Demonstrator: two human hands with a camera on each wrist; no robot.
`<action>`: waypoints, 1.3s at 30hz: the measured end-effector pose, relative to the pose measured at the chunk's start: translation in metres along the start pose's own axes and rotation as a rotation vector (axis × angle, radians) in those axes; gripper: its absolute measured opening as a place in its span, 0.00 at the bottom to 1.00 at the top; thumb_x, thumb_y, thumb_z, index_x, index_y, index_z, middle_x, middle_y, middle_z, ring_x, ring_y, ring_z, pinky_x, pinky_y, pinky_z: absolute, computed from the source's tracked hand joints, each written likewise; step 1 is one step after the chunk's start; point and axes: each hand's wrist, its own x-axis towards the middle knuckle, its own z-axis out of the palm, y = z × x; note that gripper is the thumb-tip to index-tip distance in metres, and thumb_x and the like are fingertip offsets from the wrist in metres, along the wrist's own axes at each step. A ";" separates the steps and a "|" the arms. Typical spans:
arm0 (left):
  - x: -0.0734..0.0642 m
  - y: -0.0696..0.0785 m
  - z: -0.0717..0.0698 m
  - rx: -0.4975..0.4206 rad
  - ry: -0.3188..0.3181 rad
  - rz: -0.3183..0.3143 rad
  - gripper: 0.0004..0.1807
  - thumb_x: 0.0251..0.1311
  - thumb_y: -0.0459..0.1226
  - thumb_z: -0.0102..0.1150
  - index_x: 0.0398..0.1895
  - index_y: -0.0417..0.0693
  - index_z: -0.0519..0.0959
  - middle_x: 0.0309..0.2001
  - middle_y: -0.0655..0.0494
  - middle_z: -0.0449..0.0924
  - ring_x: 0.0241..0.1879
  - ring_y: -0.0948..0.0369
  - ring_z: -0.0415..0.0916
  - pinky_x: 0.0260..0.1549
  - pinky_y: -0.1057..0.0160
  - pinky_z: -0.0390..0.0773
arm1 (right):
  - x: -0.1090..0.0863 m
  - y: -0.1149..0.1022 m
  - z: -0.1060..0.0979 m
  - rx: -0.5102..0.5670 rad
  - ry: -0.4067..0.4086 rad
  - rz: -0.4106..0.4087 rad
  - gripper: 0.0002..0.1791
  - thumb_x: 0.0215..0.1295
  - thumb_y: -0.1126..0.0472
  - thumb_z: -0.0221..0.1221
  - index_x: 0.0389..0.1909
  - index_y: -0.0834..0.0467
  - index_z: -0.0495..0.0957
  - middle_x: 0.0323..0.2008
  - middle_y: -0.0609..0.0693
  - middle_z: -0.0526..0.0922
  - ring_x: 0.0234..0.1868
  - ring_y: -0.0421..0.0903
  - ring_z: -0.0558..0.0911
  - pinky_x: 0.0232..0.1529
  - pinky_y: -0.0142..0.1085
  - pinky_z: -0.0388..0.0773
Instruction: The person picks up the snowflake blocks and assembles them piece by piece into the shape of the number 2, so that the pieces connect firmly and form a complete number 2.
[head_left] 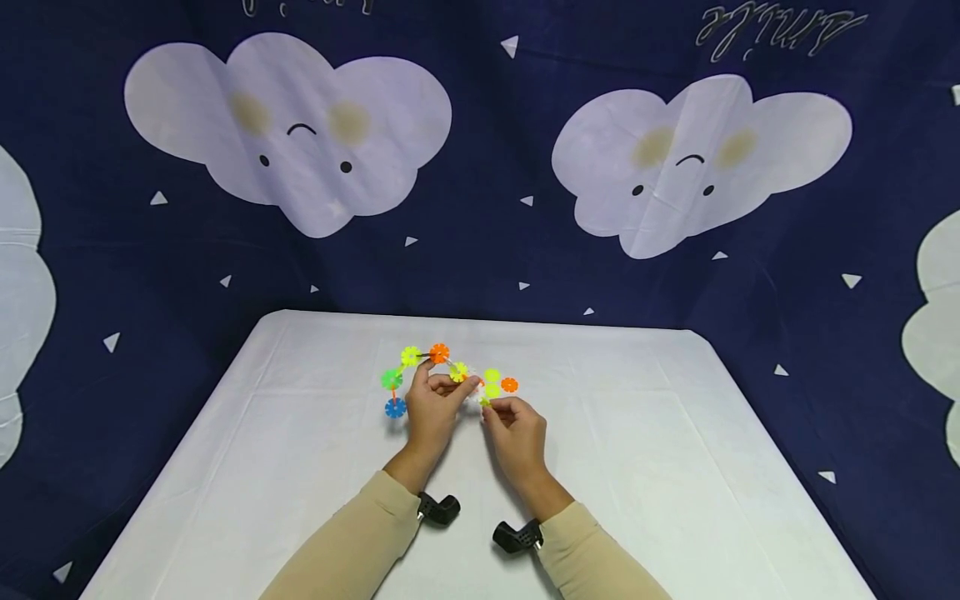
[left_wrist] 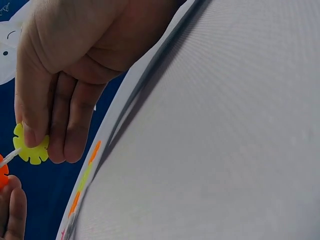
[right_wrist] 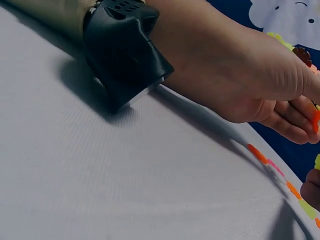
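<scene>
Slotted plastic snowflake discs, joined edge to edge, form a curved chain held up by my left hand point(head_left: 435, 408). Along it run a blue disc point(head_left: 395, 407), a green disc point(head_left: 392, 379), a yellow-green disc point(head_left: 410, 356), an orange disc point(head_left: 439, 353) and a yellow disc point(head_left: 458, 372). Left fingertips point(left_wrist: 15, 200) grip the chain near another orange disc point(left_wrist: 3, 171). My right hand point(head_left: 521, 433) pinches a yellow-green snowflake disc point(left_wrist: 32, 147) between thumb and finger, beside a white disc point(left_wrist: 11, 156) seen edge-on. In the right wrist view, most right fingers are out of frame.
Loose discs lie on the white table point(head_left: 637, 467) just beyond the hands, including a yellow-green one point(head_left: 492, 375) and an orange one point(head_left: 509, 385). Black wrist mounts point(head_left: 438, 509) sit on both sleeves. A dark blue cloud-patterned cloth point(head_left: 480, 267) hangs behind the table.
</scene>
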 end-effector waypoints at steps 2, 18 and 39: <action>0.002 -0.009 0.001 0.021 0.000 -0.006 0.35 0.51 0.27 0.82 0.60 0.26 0.73 0.28 0.40 0.83 0.26 0.56 0.80 0.22 0.73 0.73 | -0.001 0.008 0.000 -0.014 0.007 -0.025 0.08 0.54 0.86 0.69 0.32 0.75 0.83 0.27 0.64 0.85 0.24 0.61 0.87 0.29 0.26 0.82; 0.006 -0.031 0.000 0.017 -0.095 0.039 0.36 0.52 0.34 0.84 0.62 0.35 0.75 0.27 0.53 0.84 0.29 0.58 0.86 0.28 0.70 0.82 | -0.002 0.016 -0.005 -0.171 0.013 -0.118 0.08 0.57 0.79 0.73 0.33 0.68 0.85 0.29 0.55 0.86 0.27 0.47 0.88 0.30 0.27 0.83; 0.000 -0.036 0.006 -0.281 -0.215 0.019 0.18 0.57 0.25 0.77 0.47 0.23 0.82 0.45 0.27 0.84 0.41 0.55 0.86 0.39 0.66 0.84 | 0.001 0.018 -0.003 -0.129 0.069 -0.210 0.09 0.59 0.79 0.71 0.34 0.64 0.83 0.32 0.54 0.85 0.30 0.50 0.88 0.33 0.32 0.85</action>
